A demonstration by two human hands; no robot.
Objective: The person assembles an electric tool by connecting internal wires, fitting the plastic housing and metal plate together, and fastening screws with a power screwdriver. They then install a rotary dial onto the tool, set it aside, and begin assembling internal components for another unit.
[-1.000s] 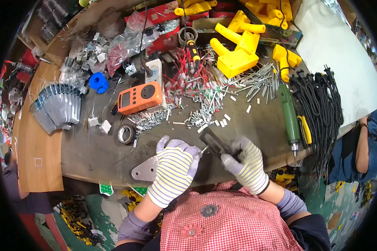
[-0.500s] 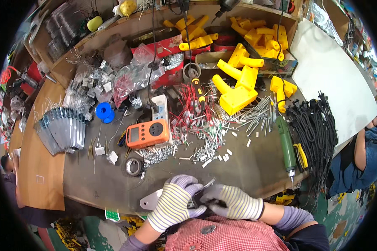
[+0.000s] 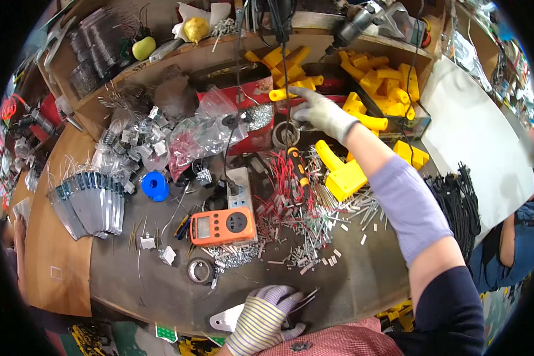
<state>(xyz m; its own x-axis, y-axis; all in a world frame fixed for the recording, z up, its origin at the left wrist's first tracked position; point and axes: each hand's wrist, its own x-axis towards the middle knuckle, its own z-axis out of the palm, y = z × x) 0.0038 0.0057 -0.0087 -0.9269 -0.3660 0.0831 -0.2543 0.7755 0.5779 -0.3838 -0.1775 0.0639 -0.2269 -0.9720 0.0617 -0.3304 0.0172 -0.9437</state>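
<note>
Low at the front edge of the bench, my left hand (image 3: 266, 317) in a striped glove is closed around a flat grey metal plate (image 3: 224, 318) with a rounded, holed end. Thin wire-like ends (image 3: 305, 298) stick out past the fingers on the other side; the rest is hidden by the glove. My right hand (image 3: 326, 114), also gloved, is stretched out to the back of the bench with its fingers apart. It is beside the yellow plastic housings (image 3: 291, 72) and a dark hanging cable (image 3: 286, 65), above a small round container (image 3: 286, 135). Contact there cannot be made out.
An orange meter (image 3: 223, 226), a blue spool (image 3: 155, 186), a tape roll (image 3: 200, 271) and a screwdriver (image 3: 298, 169) lie mid-bench among loose screws and red wires. Fanned grey plates (image 3: 89, 204) lie left, black cords (image 3: 457, 207) right. A power drill (image 3: 356, 28) hangs above.
My right hand has left the plate at the front and reached far forward to the back bins. My left hand still holds the plate. The view has shifted slightly.
</note>
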